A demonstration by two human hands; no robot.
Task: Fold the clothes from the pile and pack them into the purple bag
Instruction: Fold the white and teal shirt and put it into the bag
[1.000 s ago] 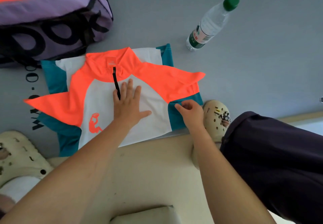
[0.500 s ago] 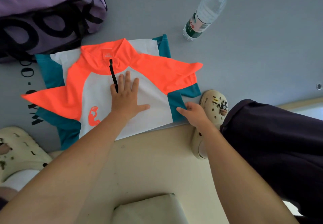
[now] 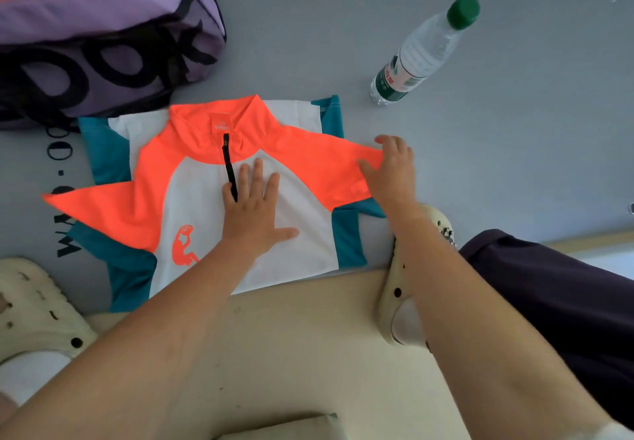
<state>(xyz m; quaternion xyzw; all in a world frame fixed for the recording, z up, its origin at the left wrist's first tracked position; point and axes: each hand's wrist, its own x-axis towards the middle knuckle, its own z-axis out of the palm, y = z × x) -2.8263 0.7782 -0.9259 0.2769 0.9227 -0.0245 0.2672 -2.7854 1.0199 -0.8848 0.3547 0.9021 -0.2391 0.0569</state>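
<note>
An orange, white and teal zip-neck shirt (image 3: 192,199) lies flat on the grey mat, its lower part folded under and both orange sleeves spread out. My left hand (image 3: 252,206) presses flat on the white chest panel beside the black zipper. My right hand (image 3: 391,168) is at the tip of the right orange sleeve, thumb on the cloth and fingers over its end. The purple bag (image 3: 103,27) with black lettering stands at the upper left, with orange cloth showing inside it.
A water bottle (image 3: 422,51) with a green cap lies on the mat at the upper right. My cream clogs sit at the right (image 3: 404,305) and lower left (image 3: 34,309). A cream floor strip (image 3: 291,336) runs below the mat edge.
My right hand left the teal hem at the shirt's lower right and moved up to the end of the right orange sleeve. My left hand stayed pressed on the chest.
</note>
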